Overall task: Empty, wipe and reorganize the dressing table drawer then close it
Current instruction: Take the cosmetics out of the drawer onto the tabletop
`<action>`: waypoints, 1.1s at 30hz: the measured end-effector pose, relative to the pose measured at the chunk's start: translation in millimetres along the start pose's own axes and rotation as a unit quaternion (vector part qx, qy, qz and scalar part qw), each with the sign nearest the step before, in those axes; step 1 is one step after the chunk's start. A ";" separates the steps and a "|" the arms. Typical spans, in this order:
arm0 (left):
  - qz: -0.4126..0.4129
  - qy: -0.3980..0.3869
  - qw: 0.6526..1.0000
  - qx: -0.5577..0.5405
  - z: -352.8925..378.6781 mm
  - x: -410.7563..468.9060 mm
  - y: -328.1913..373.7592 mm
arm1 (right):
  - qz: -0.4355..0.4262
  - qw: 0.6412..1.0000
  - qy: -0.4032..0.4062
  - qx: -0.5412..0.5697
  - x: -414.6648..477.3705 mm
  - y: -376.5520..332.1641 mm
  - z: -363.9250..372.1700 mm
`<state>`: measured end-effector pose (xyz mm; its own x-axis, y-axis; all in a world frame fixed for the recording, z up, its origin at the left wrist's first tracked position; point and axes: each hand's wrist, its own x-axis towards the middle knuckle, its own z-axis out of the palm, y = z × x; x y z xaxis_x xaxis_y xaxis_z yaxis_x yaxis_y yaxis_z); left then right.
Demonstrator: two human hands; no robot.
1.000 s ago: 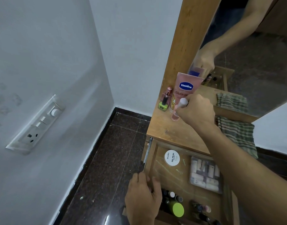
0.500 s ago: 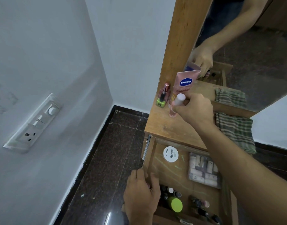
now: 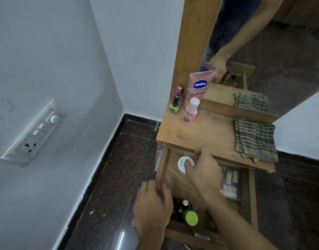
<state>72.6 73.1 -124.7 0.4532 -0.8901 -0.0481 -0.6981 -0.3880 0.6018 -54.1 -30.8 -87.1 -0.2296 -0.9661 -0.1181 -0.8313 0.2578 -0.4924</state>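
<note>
Wooden bench [image 3: 209, 134] above open drawer [image 3: 252, 199] | our left hand [image 3: 152, 208] grips drawer's left wall | our right hand [image 3: 204, 171] touches white ZUDIO jar [image 3: 181, 164], clasped or not we cannot tell

Matt scratched wood tabletop [image 3: 205, 130], striped woven cloth [image 3: 254, 139], glossy dark speckled stone floor [image 3: 122, 168], metal drawer rail [image 3: 159, 159].

Cloth [image 3: 254, 139]: green/beige stripes. Tube [image 3: 198, 87]: pink w/ blue logo. Polish bottle [image 3: 174, 109]: green, blk cap. Floor [image 3: 122, 168]: dark, prob. speckled.
</note>
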 end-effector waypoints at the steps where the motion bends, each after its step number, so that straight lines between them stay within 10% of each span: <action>1: 0.002 0.002 1.000 0.001 0.3 -0.1 0.2 | -0.018 1.000 0.008 -0.020 -3.1 -2.2 5.6; 12: -0.009 0.001 1.000 0.001 0.6 -1.1 -0.9 | 0.034 0.979 -0.182 -0.090 -10.8 21.7 15.7; 19: -0.011 0.012 1.000 -0.019 -0.3 -1.4 0.2 | -0.140 0.899 -0.377 -0.174 -25.2 32.8 -15.1; 33: -0.010 0.014 1.000 -0.013 -3.6 -0.4 0.2 | -0.202 0.933 -0.184 -0.236 -20.7 -3.6 -43.4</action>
<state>74.3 74.2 -121.6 0.4829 -0.8748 -0.0391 -0.6735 -0.3996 0.6218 -68.3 -11.1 -45.4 0.2670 -0.9034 -0.3356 -0.9626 -0.2337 -0.1368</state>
